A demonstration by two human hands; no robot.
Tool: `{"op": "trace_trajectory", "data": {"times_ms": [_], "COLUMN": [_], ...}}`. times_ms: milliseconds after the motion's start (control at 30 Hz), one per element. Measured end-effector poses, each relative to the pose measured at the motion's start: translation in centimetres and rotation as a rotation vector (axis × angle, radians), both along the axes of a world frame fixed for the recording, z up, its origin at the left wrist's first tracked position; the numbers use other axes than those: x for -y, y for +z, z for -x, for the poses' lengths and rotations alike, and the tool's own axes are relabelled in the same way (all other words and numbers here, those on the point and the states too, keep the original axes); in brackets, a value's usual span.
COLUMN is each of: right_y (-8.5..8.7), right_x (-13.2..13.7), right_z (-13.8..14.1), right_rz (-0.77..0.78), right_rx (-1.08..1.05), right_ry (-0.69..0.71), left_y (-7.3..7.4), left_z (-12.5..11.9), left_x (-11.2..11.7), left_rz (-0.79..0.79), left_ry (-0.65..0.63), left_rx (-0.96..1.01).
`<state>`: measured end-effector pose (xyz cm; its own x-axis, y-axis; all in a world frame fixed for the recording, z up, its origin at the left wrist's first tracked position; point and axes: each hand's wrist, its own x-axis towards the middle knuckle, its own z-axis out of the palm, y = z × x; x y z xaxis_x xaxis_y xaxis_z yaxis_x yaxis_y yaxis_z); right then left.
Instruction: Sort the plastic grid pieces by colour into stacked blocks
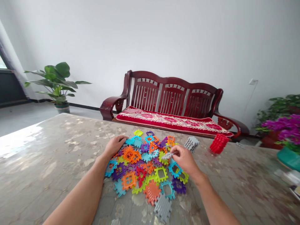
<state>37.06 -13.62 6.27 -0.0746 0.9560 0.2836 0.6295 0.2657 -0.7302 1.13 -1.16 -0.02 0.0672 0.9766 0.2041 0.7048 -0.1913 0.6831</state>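
A heap of colourful interlocking plastic tiles with notched edges lies in front of me. Between thumb and fingers, my right hand (185,157) pinches a grey tile (167,156) above the heap's right side. My left hand (115,145) rests at the heap's upper left edge, by a light blue tile (136,141); its fingertips are partly hidden, so its grip is unclear. Closest to me are another grey tile (163,207) and an orange-red tile (152,191). Right of the heap stand a stack of grey tiles (191,143) and a stack of red tiles (218,143).
The patterned table (63,162) spreads around the heap. Behind it is a dark red wooden bench (173,97) with a red floral cover. A teal pot (288,158) with purple flowers stands at the right, and a green potted plant (58,79) at the far left.
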Motion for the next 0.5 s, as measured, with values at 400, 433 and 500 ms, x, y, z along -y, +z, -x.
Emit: {"op": "trace_trajectory", "data": {"times_ms": [400,433,500], "right_y": [-5.0,-4.9,-4.6], "right_x": [-3.0,-2.9,-2.7], "right_z": [-3.4,-3.4,-3.2], "right_rz": [0.083,0.072,0.045], "right_rx": [-0.333,-0.292,-0.168], "right_ry": [-0.039,-0.051,-0.093], "left_y": [0.0,0.1,0.2], "left_z": [0.0,0.0,-0.1], "left_x": [0.1,0.2,0.3], "left_rz": [0.014,0.012,0.007], "left_ry": [0.011,0.012,0.012], "left_rx": [0.004,0.001,-0.005]}}
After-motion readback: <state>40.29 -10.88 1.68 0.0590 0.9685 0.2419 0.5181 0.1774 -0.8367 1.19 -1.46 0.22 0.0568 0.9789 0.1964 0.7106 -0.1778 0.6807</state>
